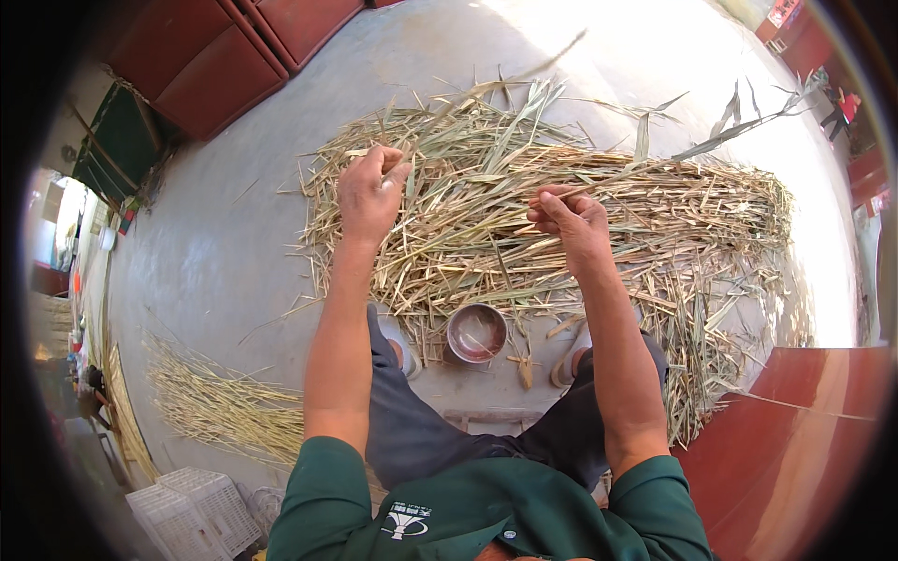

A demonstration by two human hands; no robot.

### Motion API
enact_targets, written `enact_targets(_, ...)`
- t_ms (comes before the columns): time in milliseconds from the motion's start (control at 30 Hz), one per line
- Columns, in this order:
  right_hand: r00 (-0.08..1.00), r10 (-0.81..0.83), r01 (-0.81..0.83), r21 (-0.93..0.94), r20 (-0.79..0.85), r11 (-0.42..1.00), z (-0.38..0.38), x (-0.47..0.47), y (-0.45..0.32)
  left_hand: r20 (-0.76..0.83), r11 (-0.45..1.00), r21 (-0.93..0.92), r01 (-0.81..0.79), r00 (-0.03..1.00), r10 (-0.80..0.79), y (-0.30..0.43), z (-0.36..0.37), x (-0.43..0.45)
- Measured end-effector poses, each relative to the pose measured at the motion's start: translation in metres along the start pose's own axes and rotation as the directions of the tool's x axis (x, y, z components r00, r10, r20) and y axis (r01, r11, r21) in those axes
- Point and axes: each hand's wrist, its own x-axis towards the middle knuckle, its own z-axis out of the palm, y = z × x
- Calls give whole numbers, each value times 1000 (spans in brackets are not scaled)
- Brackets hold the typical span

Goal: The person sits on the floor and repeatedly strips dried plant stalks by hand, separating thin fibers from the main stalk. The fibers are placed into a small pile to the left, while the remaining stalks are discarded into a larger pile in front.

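A large heap of dry reed-like stalks and leaves (pixel 449 245) lies on the floor before me. My left hand (pixel 372 189) is over the heap's left part, fingers curled around a blurred stalk (pixel 484 88) that slants up and right. To the right, my right hand (pixel 572 221) pinches a long leafy stalk (pixel 722 140) between thumb and fingers. Its drooping leaves reach out past the heap's far right edge. Between my feet stands a small round metal bowl (pixel 477 333); whether it contains liquid I cannot tell.
A bundle of thin stripped stalks (pixel 224 400) lies at lower left, near white plastic crates (pixel 193 512). Red padded furniture (pixel 203 70) stands at upper left. A red panel (pixel 793 449) is close on my right. Other people are far off at both rims.
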Motion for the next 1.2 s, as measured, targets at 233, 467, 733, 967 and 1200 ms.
enact_targets(233, 999, 27, -25, 67, -33, 997, 14, 2, -4, 371, 938, -215, -272, 866, 336, 43, 25, -22)
enact_targets(467, 1000, -21, 22, 69, -15, 997, 21, 3, 1, 176, 912, -242, -330, 910, 376, 60, 56, -31)
enact_targets(733, 982, -152, 96, 400, 110, 911, -6, 12, -9, 395, 946, -322, 39, 914, 96, 52, 27, -21)
enact_targets(967, 964, -241, 196, 306, 116, 932, -9, 12, -18, 710, 716, -385, 583, 683, -174, 14, 6, -21)
enact_targets(1200, 919, -313, 310, 52, 240, 949, -2, 6, -21, 901, 727, -178, 663, 407, -150, -2, -27, -3)
